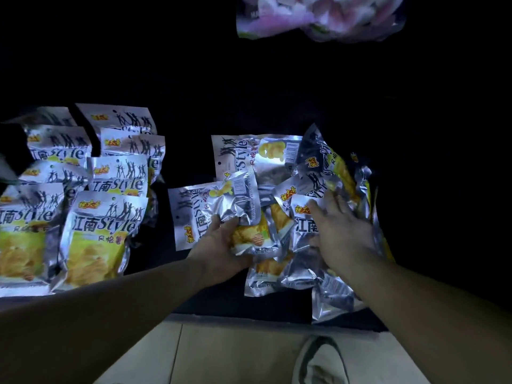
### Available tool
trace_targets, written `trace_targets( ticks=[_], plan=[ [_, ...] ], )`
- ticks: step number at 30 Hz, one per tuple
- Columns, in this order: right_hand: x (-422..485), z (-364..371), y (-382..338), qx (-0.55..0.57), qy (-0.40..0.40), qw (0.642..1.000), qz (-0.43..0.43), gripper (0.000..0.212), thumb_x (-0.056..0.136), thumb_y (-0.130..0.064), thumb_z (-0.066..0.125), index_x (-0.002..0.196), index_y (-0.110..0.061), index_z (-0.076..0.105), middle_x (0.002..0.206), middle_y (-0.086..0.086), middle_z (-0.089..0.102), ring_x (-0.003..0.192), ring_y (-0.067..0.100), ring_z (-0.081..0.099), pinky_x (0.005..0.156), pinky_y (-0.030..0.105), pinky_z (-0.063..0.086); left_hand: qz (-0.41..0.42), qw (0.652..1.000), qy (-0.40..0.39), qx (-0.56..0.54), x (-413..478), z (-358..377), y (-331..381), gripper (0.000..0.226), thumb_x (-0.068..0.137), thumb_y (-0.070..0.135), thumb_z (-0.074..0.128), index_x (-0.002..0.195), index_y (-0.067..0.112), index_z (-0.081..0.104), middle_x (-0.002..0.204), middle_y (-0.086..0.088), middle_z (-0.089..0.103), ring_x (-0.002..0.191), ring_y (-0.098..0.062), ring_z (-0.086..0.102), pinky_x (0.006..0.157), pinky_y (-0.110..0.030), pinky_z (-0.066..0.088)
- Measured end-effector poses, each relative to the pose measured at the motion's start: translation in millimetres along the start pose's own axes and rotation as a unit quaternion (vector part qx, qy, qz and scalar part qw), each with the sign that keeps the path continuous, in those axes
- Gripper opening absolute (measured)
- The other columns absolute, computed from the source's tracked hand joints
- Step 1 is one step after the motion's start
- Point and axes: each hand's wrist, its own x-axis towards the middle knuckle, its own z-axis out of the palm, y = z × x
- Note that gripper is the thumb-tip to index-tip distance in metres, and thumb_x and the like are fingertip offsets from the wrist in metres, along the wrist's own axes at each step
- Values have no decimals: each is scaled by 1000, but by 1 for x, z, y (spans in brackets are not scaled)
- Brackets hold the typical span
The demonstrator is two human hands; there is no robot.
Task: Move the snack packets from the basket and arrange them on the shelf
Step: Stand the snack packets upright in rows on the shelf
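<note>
Dark shelf surface [159,239] is seen, lit only where foil catches the light; pale floor tiles [221,353] and a shoe [318,361] are seen at the bottom edge. On the left, arranged rows [91,189] of snack packets are stood upright, faces forward, overlapped front to back. Centre-right, a loose pile [277,167] of the same packets is heaped, well apart from the rows. Whether it lies in a basket cannot be told, since no rim is made out in the dark. At the top a pink bag [318,15] is seen, blurred.

One yellow-and-silver held packet [249,236] is gripped by the left hand [219,242] at the pile's near edge, fingers curled under, thumb on top. The pile is pressed by the right hand [340,225], fingers spread and straight, nothing clamped.

Step judged: one packet is being freed from the heap for the rows.

- The heap should be pinned flat so neighbours are not dragged along.
- Slippery foil is best taken by the sealed edge, and the puffed bag should not be crushed.
- The packet should be turned label-front and upright and set beside the nearest row, matched to its overlap.

Writing read: "江南Style" in large type, "风格薯" below it on the front row. A red-and-yellow logo is not legible. Barcodes are seen on the backs, unreadable.
</note>
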Motion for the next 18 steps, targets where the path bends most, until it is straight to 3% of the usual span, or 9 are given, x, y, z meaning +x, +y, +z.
trace_targets(
  ticks=[3, 5, 7, 8, 11, 14, 16, 18],
  plan=[
    [-1, -13, -7, -67, 7, 998, -10, 72, 87, -45, 71, 145, -23, 35, 153, 12, 25, 144, 33, 27, 94, 44, 49, -21, 999, -33, 2, -2, 13, 16, 105, 76, 64, 74, 158, 46, 10, 169, 2, -4, 140, -28, 47, 100, -25, 42],
    [-2, -24, -14, -63, 12, 997, -32, 71, 84, -31, 74, 144, -24, 36, 145, 11, 25, 138, 35, 30, 84, 42, 51, -30, 998, -59, 5, -6, 18, 30, 110, 82, 56, 73, 160, 43, -4, 168, 0, -24, 147, -32, 37, 100, -24, 40],
    [-4, -31, -26, 4, -1, 997, -71, 75, 82, -19, 72, 145, -26, 33, 143, 9, 22, 132, 33, 37, 76, 39, 51, -37, 996, -81, -2, -6, 23, 38, 110, 84, 53, 70, 160, 41, -9, 167, -1, -28, 149, -33, 34, 104, -28, 41],
    [-7, -32, -33, 52, -16, 994, -94, 75, 83, -23, 71, 146, -29, 31, 142, 7, 23, 129, 31, 40, 76, 39, 50, -36, 995, -90, -9, -6, 23, 40, 109, 84, 52, 69, 159, 42, -9, 167, -1, -27, 148, -33, 35, 106, -30, 42],
    [-15, -28, -52, 156, -59, 977, -135, 80, 84, -46, 62, 152, -42, 20, 144, 2, 21, 134, 28, 35, 92, 42, 50, 9, 996, -84, -28, -5, 15, 34, 99, 81, 45, 66, 156, 52, 2, 168, 5, 0, 139, -25, 49, 100, -28, 47],
    [-14, -19, -55, 142, -93, 978, -120, 88, 85, -65, 61, 154, -50, 9, 159, -1, 5, 147, 29, 15, 101, 48, 45, 24, 998, -54, -12, -3, -3, 13, 79, 83, 56, 59, 151, 57, 20, 151, 15, 43, 125, -12, 58, 98, -22, 46],
    [-10, -16, -53, 120, -96, 980, -122, 92, 85, -61, 68, 154, -52, 7, 164, -2, 4, 148, 27, 12, 100, 46, 46, 13, 998, -42, -37, -2, -19, 0, 58, 82, 64, 55, 138, 56, 41, 127, 18, 62, 106, -13, 67, 90, -28, 54],
    [-5, -11, -49, 100, -76, 984, -127, 95, 86, -38, 76, 151, -55, 9, 163, -2, 12, 144, 25, 19, 93, 42, 49, 1, 999, -7, -48, 1, -35, -17, 48, 81, 64, 59, 126, 47, 53, 121, 15, 67, 98, -21, 71, 87, -35, 59]
  ],
)
